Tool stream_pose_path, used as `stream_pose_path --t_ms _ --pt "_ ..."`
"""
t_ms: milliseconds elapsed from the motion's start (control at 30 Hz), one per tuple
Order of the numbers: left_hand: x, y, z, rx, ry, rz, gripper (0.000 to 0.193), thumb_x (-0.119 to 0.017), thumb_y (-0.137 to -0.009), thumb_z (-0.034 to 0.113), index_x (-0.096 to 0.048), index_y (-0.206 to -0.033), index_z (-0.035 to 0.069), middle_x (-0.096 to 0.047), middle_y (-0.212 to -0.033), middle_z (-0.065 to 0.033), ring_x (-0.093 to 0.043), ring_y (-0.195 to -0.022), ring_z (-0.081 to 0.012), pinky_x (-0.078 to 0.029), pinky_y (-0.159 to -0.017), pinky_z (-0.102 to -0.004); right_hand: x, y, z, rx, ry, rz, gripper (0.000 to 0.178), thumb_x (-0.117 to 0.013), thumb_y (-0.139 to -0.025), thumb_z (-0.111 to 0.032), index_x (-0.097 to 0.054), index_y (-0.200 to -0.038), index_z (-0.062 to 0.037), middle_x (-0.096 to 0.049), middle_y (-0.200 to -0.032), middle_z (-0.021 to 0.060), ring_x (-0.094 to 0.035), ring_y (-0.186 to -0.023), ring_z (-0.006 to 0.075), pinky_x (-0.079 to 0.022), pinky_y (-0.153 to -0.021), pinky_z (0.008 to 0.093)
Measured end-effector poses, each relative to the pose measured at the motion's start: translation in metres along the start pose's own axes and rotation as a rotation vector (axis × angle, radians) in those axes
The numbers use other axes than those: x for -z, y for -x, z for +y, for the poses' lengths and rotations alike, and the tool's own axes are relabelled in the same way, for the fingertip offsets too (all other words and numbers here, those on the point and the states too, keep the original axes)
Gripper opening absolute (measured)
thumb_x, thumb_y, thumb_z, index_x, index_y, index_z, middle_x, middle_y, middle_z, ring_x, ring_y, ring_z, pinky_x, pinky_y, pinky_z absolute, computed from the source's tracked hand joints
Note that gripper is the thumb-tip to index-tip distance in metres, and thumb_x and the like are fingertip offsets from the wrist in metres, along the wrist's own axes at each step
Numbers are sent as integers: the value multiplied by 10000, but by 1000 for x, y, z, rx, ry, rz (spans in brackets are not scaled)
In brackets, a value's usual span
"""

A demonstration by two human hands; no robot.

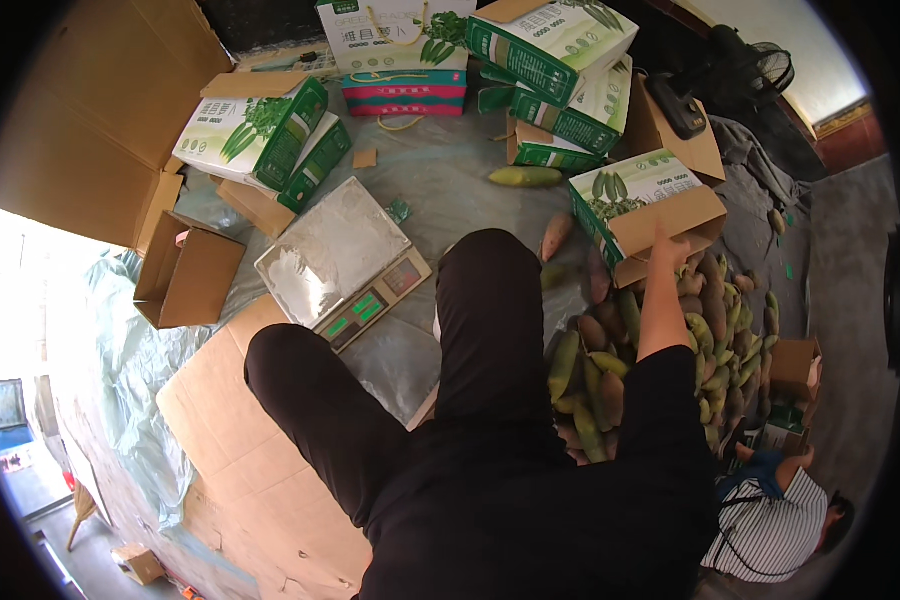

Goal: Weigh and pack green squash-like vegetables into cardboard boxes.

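Note:
My right hand (673, 250) reaches forward to a green and white carton (638, 185) with brown flaps, printed with radishes. It lies over the carton's near flap, touching or just above it. One finger looks stretched out; the others are too blurred to show whether they grip the flap. Just below the carton spreads a heap of long radishes (592, 390), some green, some brownish-red. My left hand is out of view. In front of my knees rests a flat weighing scale (338, 262) with a silvery plate and a lit green display.
Printed cartons stand at the left (240, 130) and back right (560, 60). A single green radish (526, 177) lies before the latter. A black fan (735, 75) sits at the far right. At the lower right, a person in a striped top (770, 525) is beside the heap.

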State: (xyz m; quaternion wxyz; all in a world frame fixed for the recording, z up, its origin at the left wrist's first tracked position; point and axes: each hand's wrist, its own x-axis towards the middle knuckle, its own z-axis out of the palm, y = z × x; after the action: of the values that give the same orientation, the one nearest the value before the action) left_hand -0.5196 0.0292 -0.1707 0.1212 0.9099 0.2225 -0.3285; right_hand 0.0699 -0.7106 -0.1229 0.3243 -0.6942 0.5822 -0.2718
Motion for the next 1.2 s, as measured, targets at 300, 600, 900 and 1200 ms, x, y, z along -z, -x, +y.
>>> stream_pose_path --t_ms 300,600,900,1200 --pt "133 -127 57 245 542 588 258 -588 -891 228 -651 -990 -2 -683 -906 -145 -637 -834 -206 -499 -759 -335 -43 -17 42 -538 -604 -582 343 -689 -825 -203 -550 -1115 -85 -604 -1013 70 -602 -864 242 -483 -629 404" --pt "377 -146 203 -173 764 1008 195 -526 -919 75 -634 -1043 -28 -672 -957 -110 -632 -899 -173 -481 -831 -285 -22 -23 9 -473 -847 -628 197 -586 -816 -87 -555 -1009 -69 -596 -921 41 -577 -772 200 -472 -648 320" --pt "436 -156 335 -647 622 833 148 -574 -831 3 -646 -960 -9 -639 -944 -104 -596 -949 -211 -434 -871 -298 75 63 -66 -297 -967 -616 334 -591 -806 -67 -548 -1131 -4 -606 -1082 106 -592 -978 265 -478 -843 377" --pt "427 -148 356 -795 709 731 171 -591 -815 12 -652 -974 21 -640 -947 -90 -604 -922 -215 -449 -835 -296 134 174 -151 299 -888 -885 313 -562 -852 -39 -555 -1153 45 -614 -1085 84 -580 -984 170 -453 -846 291"
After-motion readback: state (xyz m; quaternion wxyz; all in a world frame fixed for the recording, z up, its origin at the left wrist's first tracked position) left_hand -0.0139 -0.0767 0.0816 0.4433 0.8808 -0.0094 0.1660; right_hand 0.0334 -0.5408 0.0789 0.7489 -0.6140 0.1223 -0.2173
